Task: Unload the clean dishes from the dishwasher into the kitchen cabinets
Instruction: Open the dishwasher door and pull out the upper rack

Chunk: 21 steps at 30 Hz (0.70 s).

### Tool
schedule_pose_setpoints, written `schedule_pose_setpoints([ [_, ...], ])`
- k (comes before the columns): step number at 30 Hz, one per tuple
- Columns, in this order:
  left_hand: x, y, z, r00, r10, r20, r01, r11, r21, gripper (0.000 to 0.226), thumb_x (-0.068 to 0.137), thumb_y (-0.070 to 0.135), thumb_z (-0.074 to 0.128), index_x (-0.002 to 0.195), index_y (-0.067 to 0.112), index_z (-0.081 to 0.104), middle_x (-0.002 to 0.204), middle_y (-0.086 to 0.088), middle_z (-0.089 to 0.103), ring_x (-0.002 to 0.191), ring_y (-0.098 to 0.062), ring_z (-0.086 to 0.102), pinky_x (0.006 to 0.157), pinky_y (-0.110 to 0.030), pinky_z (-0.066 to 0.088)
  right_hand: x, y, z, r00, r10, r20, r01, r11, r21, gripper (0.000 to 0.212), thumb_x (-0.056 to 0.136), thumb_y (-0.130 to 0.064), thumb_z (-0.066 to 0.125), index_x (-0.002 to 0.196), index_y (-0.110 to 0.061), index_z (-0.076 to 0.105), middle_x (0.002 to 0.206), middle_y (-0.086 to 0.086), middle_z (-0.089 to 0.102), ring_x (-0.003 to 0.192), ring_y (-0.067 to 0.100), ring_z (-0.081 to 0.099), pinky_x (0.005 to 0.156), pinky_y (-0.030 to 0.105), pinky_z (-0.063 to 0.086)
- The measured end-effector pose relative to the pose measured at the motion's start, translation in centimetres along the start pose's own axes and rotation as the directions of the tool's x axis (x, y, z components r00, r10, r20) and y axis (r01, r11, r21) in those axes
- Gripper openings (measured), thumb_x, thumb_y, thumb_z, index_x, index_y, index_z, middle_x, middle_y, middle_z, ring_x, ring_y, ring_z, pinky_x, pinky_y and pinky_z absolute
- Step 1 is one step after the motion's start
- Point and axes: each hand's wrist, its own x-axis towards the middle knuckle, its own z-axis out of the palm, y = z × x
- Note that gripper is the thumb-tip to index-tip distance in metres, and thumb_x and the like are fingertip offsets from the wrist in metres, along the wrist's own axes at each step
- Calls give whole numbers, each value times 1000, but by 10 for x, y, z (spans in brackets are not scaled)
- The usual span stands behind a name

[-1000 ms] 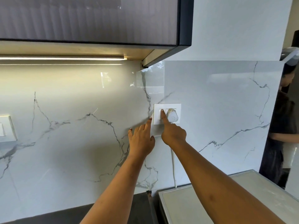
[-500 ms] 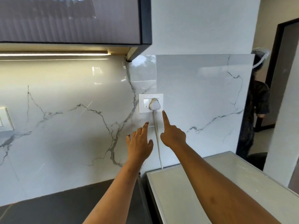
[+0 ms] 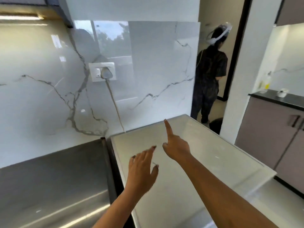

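Right hand: the right hand [image 3: 176,148] has its forefinger straight, aimed toward 12 o'clock, with the other fingers curled in and nothing held; it hangs over the white-topped appliance [image 3: 213,142], and I cannot tell whether it touches the top
Left hand: the left hand [image 3: 142,171] is just beside it at 7 o'clock, fingers loosely spread and empty, hovering over the same top
Why so: a lone straight forefinger suits pressing a small switch, and both hands are bare because, I judge, no dish has been taken up yet
Socket: the socket [image 3: 94,72] sits on the marble wall [image 3: 156,63] at 11 o'clock from the hands, well apart from them; a white plug [image 3: 106,73] is in it, and its cable [image 3: 115,106] drops to the appliance's back edge
Task's things: no dishes in view; the appliance fed by that cable is probably the dishwasher, its door out of sight below; a corner of the wall cabinet [image 3: 64,10] shows high at 11 o'clock
Counter: the dark counter [image 3: 49,178] lies at 9 o'clock, close against the appliance
Background: a person [image 3: 210,68] stands at 1 o'clock, back turned
Change: a second ago the right forefinger was on the socket's switch and the left fingertips lay near the plate – half a second ago both had come off, just below it; now they are far lower and the view has swung down and right
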Motion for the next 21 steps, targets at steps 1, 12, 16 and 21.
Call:
schedule_pose_setpoints([
  [1,-19,6,8,996,60,60,-62,998,30,65,92,43,42,147,38,10,146,16,34,134,-7,32,115,-36,22,-11,15,-1,1000,7,-17,-6,1000,23,89,89,-23,48,145,-40,-19,69,2,52,55,16,50,60,30,47],
  [12,-141,80,100,985,19,170,-29,998,57,54,80,52,41,129,29,46,117,9,61,112,-10,43,83,-45,52,-166,183,5,907,413,-87,-330,823,462,56,92,-16,51,139,-31,24,89,0,62,68,11,58,53,19,40],
  [16,-155,82,117,974,-4,226,-48,974,223,59,94,57,15,133,26,46,128,3,58,121,-17,41,102,-51,32,-196,203,40,734,679,31,-465,469,751,39,92,-18,57,126,-14,37,85,3,56,68,15,54,61,28,46],
  [21,-158,60,126,963,36,268,-120,945,305,60,97,50,7,136,22,43,131,-4,57,120,-25,55,97,-58,35,-217,193,83,592,668,451,-582,-34,813,44,94,-34,53,131,-20,34,101,3,52,94,22,56,91,45,50],
])
